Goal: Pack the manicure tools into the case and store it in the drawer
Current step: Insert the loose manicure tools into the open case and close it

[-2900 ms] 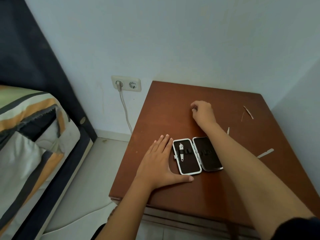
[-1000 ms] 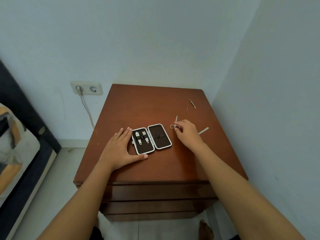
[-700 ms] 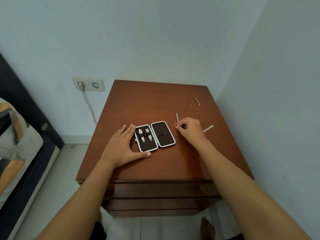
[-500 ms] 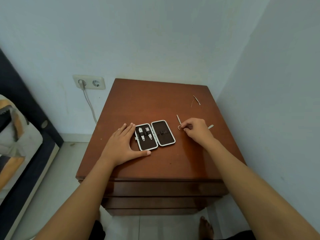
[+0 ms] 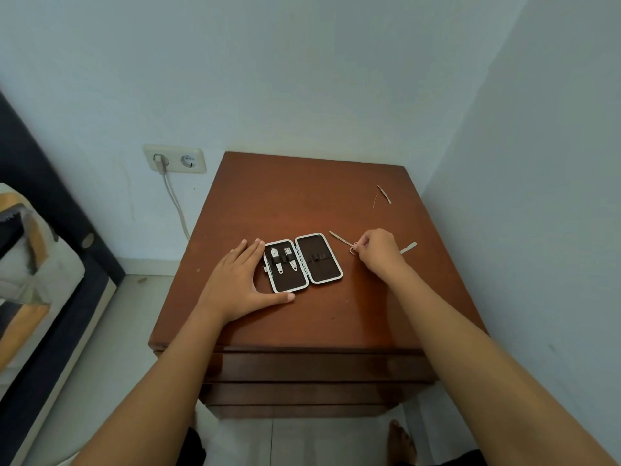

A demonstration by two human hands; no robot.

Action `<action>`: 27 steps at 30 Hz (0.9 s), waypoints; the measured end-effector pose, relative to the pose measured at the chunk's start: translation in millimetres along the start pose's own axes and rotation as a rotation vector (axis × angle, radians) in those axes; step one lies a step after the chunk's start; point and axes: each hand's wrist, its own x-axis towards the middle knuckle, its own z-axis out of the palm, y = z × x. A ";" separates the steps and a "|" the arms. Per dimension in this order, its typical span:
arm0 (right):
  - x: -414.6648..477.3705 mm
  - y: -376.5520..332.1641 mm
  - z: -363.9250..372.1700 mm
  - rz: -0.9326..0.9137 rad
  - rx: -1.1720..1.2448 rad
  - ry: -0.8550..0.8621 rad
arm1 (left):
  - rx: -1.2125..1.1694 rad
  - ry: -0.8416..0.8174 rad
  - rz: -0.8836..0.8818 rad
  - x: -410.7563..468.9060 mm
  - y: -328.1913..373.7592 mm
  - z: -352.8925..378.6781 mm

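The left hand lay flat and open, bracing the open manicure case on the nightstand. The right hand pinched small scissors beside it. Best to slide them blade-first under 1 elastic loop.

Your right hand has open tabletop toward the case; walls box in back and right.

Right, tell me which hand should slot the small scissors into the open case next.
The right hand. It already pinches the small silver scissors just right of the open white-rimmed case, whose right half shows empty loops. The left hand lies flat on the brown wooden nightstand against the case's left edge, steadying it.
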 end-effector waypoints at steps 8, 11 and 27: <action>-61.0 -23.7 18.3 -0.305 0.094 0.135 | 0.004 -0.029 0.055 -0.8 -2.2 -1.7; -92.2 -34.5 33.6 -0.363 0.080 0.094 | 0.007 -0.035 0.068 -3.5 1.1 -2.3; -104.1 -39.6 36.8 -0.304 -0.130 0.006 | 0.072 -0.022 0.058 -11.4 8.6 6.3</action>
